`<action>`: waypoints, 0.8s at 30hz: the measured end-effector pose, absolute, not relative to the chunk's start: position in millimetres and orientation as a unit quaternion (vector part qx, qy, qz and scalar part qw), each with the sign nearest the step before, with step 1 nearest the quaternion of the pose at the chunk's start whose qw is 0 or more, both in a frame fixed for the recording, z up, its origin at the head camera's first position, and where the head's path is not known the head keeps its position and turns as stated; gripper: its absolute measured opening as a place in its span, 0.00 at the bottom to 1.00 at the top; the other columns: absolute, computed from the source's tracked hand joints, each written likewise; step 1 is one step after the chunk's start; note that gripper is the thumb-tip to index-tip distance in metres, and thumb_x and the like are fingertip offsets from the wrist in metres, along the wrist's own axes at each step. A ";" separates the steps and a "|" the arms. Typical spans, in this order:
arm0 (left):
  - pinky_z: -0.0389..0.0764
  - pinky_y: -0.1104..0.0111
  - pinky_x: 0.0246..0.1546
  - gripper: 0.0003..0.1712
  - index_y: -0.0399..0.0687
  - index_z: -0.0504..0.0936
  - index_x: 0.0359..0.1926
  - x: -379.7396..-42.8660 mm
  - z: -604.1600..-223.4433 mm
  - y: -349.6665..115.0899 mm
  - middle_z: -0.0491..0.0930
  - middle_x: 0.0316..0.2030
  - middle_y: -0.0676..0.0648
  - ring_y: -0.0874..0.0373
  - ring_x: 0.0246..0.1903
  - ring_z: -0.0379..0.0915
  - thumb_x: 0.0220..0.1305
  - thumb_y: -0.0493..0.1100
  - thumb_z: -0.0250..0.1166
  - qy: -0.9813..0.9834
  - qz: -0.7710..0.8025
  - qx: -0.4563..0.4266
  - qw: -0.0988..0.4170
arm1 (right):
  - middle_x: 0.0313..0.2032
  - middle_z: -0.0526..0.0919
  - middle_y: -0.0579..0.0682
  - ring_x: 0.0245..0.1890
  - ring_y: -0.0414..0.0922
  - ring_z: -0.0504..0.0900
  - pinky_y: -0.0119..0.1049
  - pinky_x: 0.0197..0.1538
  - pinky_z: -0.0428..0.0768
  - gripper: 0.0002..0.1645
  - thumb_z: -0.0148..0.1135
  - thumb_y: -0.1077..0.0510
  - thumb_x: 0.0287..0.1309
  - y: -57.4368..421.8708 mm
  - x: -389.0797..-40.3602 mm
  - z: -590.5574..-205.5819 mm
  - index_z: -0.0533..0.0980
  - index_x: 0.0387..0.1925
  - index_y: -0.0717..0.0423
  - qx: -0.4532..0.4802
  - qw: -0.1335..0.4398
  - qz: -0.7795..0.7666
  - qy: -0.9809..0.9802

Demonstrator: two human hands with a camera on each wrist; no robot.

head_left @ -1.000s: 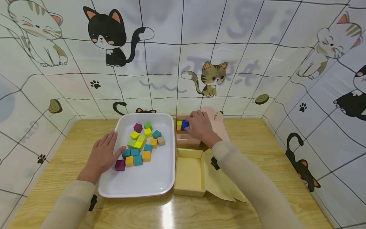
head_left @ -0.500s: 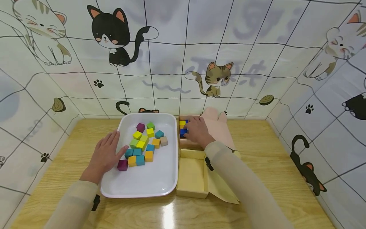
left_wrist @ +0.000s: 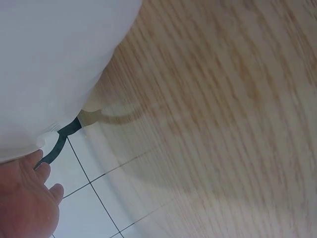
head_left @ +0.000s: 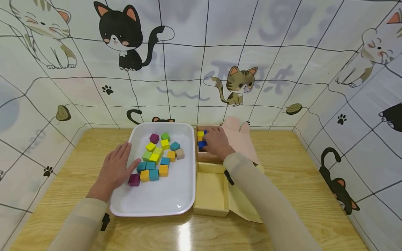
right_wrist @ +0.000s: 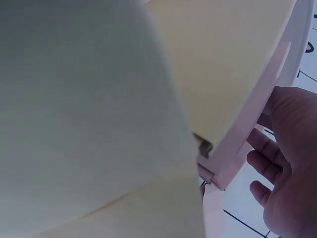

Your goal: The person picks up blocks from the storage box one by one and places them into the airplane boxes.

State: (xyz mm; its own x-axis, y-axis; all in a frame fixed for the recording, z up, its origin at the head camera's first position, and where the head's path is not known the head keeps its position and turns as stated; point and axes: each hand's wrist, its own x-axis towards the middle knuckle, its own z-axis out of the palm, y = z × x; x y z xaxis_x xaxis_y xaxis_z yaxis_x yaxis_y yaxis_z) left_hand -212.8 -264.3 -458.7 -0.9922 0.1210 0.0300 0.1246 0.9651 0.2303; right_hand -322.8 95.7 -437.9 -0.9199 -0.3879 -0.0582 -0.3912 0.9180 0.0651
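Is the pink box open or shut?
The pink box is open: its lid is spread to the right, and blocks show inside by the right hand.

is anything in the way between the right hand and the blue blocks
Nothing visible is: in the head view, the right hand is over the open pink box, right beside the blue blocks. The yellow block sits alongside them, not between. The hand hides part of the box, so whether it touches them is unclear.

Looking snug sideways
Pink box walls are crowding the right hand beside its fingers; above them's looking open.
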 end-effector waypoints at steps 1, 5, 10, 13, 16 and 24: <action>0.42 0.37 0.72 0.49 0.40 0.42 0.77 -212.7 -458.7 -264.4 0.44 0.76 0.34 0.34 0.74 0.38 0.70 0.66 0.47 -0.991 -0.118 -0.061 0.008 | 0.66 0.71 0.47 0.68 0.51 0.65 0.51 0.73 0.60 0.19 0.67 0.41 0.57 95.5 -323.5 -438.2 0.84 0.47 0.43 -0.199 0.023 0.038 0.979; 0.42 0.37 0.72 0.49 0.40 0.42 0.77 -212.5 -458.5 -264.4 0.44 0.76 0.34 0.34 0.74 0.39 0.70 0.66 0.48 -0.991 -0.119 -0.059 0.009 | 0.66 0.71 0.47 0.68 0.50 0.65 0.51 0.73 0.60 0.18 0.68 0.42 0.56 93.1 -325.4 -438.5 0.84 0.45 0.45 -0.207 0.021 0.041 0.977; 0.43 0.37 0.72 0.49 0.40 0.42 0.77 -212.9 -458.7 -264.4 0.44 0.76 0.34 0.34 0.74 0.38 0.70 0.65 0.48 -0.991 -0.122 -0.059 0.007 | 0.63 0.74 0.48 0.66 0.50 0.67 0.50 0.71 0.61 0.19 0.69 0.41 0.54 88.8 -327.1 -441.0 0.83 0.44 0.46 -0.221 0.007 0.083 0.972; 0.43 0.37 0.73 0.49 0.40 0.42 0.77 -212.6 -457.9 -264.1 0.45 0.76 0.34 0.33 0.74 0.39 0.70 0.65 0.47 -0.991 -0.122 -0.059 0.008 | 0.62 0.74 0.48 0.66 0.50 0.67 0.50 0.70 0.62 0.20 0.70 0.39 0.53 87.5 -328.0 -443.1 0.83 0.42 0.46 -0.221 -0.001 0.109 0.969; 0.43 0.37 0.73 0.49 0.39 0.43 0.76 -212.0 -456.5 -263.6 0.45 0.76 0.34 0.33 0.74 0.39 0.70 0.65 0.48 -0.991 -0.120 -0.058 0.008 | 0.61 0.75 0.47 0.66 0.50 0.68 0.50 0.69 0.62 0.19 0.70 0.39 0.53 86.7 -328.3 -443.7 0.84 0.40 0.46 -0.221 -0.005 0.117 0.968; 0.42 0.38 0.73 0.49 0.38 0.43 0.76 -210.3 -453.8 -262.5 0.44 0.76 0.33 0.33 0.74 0.39 0.70 0.65 0.47 -0.991 -0.120 -0.057 0.003 | 0.58 0.77 0.49 0.64 0.50 0.69 0.52 0.70 0.64 0.19 0.69 0.40 0.54 85.0 -325.2 -441.5 0.84 0.41 0.46 -0.234 -0.015 0.127 0.964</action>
State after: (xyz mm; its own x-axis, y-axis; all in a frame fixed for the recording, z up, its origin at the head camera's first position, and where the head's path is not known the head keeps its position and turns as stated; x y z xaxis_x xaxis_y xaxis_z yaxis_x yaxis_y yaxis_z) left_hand -210.3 -262.5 -453.8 -0.9934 0.1126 0.0206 0.1143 0.9644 0.2384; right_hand -325.2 85.0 -441.5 -0.8899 -0.4550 -0.0310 -0.4475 0.8581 0.2516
